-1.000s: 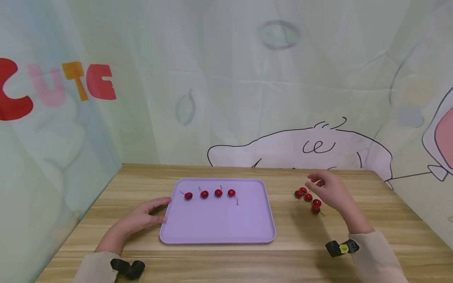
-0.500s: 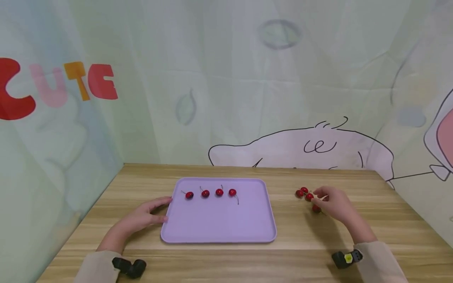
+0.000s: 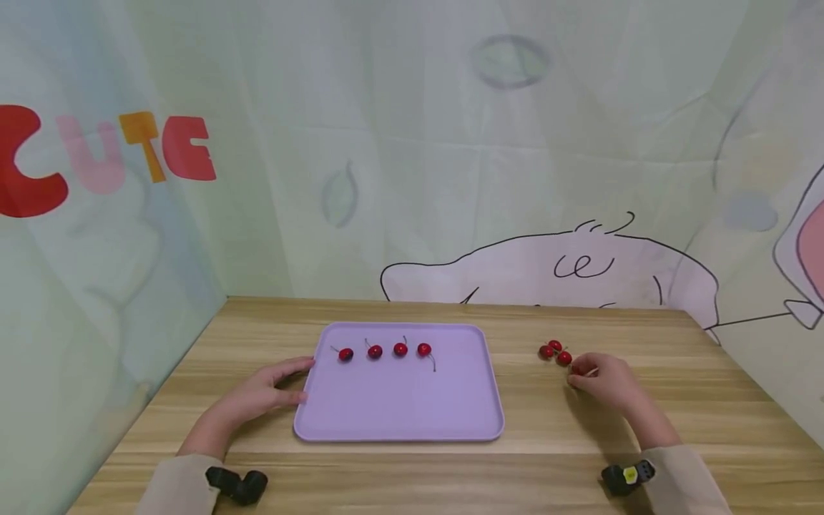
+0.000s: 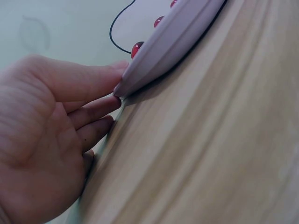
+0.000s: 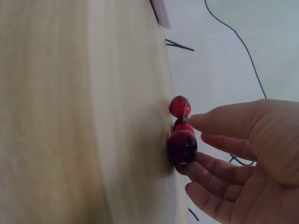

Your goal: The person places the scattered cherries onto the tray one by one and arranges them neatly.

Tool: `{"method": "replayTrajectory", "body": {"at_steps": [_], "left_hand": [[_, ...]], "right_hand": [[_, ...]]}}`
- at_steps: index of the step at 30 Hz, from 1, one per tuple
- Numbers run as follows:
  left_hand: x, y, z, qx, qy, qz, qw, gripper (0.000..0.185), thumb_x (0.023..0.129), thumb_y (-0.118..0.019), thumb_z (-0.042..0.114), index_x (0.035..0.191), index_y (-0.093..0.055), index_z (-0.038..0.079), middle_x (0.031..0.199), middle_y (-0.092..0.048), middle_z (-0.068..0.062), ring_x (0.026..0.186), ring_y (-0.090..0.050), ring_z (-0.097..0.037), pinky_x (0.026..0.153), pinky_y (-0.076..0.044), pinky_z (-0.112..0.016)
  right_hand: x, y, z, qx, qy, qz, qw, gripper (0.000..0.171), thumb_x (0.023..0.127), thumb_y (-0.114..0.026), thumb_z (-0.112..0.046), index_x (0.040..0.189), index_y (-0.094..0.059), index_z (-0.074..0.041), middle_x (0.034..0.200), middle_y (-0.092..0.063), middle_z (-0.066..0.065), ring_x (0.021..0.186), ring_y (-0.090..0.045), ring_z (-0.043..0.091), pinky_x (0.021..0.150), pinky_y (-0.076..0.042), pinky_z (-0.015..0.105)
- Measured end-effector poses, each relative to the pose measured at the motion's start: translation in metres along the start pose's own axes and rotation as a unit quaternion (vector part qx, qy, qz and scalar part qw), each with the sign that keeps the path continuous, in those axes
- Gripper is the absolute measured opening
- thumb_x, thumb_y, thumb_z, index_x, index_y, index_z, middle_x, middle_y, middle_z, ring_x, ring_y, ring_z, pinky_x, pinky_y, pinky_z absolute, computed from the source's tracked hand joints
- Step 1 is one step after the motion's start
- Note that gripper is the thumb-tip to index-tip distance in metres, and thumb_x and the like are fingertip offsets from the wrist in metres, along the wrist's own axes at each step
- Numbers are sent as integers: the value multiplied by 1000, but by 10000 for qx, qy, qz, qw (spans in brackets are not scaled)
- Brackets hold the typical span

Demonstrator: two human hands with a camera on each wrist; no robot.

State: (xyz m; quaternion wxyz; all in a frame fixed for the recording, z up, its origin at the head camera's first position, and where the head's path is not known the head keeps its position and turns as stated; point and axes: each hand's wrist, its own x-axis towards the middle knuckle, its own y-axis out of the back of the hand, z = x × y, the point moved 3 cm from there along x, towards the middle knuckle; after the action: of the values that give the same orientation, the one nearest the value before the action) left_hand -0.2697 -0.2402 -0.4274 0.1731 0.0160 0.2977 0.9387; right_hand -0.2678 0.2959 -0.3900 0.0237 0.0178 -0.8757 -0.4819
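A lilac tray lies on the table with a row of several stemmed cherries along its far part. My left hand touches the tray's left rim with thumb and fingertips, the fingers fairly straight. To the right of the tray, my right hand is down at a small cluster of cherries. Its thumb and fingers curl round a dark cherry at the near end of that cluster. In the head view the fingers mostly hide this cherry; others touch or lie close behind it in the right wrist view.
The wooden table carries the tray and the loose cherries. Behind it hangs a printed curtain that meets the table's far edge. A black wrist camera sits on the left sleeve, and another on the right.
My right hand has come down from above the far side of the cluster toward its near end and closed round a cherry there. The left hand has stayed at the tray's rim.
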Motion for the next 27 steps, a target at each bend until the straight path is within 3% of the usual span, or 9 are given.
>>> {"method": "replayTrajectory", "body": {"at_steps": [7,17,27], "left_hand": [[1,0,0,-31,-59,9,10000,70,84,-73,24,143,-43,-1,151,-32,-27,140,-20,-49,109,-19,-68],[1,1,0,26,-89,27,10000,70,84,-73,26,142,-44,-1,150,-33,-27,140,-21,-49,109,-20,-68],[1,0,-1,-59,-76,-37,9999,71,84,-73,25,143,-42,-1,151,-32,-27,140,-21,-49,109,-21,-68]], "right_hand": [[1,-5,2,-28,-45,-46,10000,25,86,-69,-13,102,-65,6,94,-67,14,86,-63,27,75,-54,42],[1,-8,3,-57,-50,-44,10000,22,85,-69,-12,100,-67,4,92,-67,11,84,-62,23,69,-51,33],[0,-6,1,-12,-124,-43,9999,25,86,-70,-14,102,-66,5,93,-67,12,83,-61,23,70,-52,36]]}}
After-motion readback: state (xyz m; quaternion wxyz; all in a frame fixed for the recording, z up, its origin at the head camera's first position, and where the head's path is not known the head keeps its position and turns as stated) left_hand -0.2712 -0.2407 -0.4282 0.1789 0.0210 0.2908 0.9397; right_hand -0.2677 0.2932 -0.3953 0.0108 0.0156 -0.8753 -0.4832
